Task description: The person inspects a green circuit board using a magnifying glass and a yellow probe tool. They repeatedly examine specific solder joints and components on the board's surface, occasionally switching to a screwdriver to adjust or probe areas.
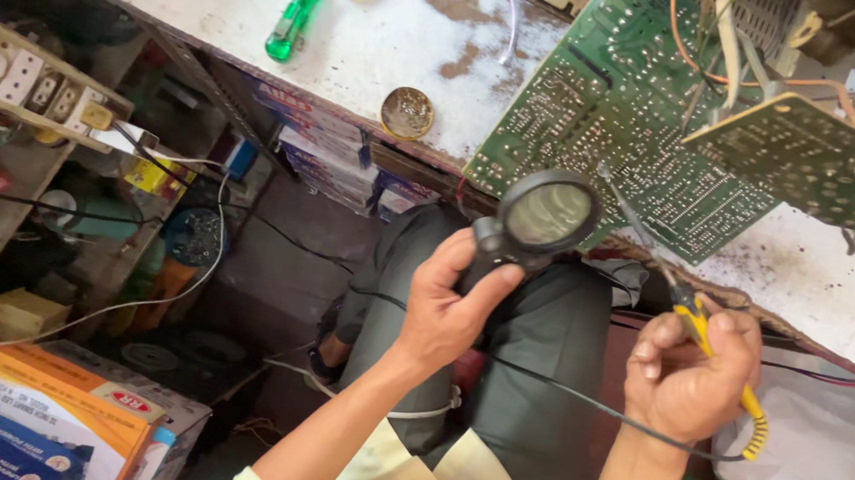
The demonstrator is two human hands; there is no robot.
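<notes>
soldering iron (688,313) tip hard to discern

A worn white workbench (381,46) carries screwdrivers (295,18), a round tin (407,112) and circuit boards (625,113).

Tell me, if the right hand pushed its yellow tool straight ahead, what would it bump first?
Probably the big green circuit board. The right hand aims the thin metal tip of its yellow-handled soldering iron at the board's lower edge, though depth is unclear.

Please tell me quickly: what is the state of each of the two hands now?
Left hand: closed around the black magnifying glass handle.
Right hand: closed around the yellow-handled soldering iron, whose tip points at the green circuit board.
</notes>
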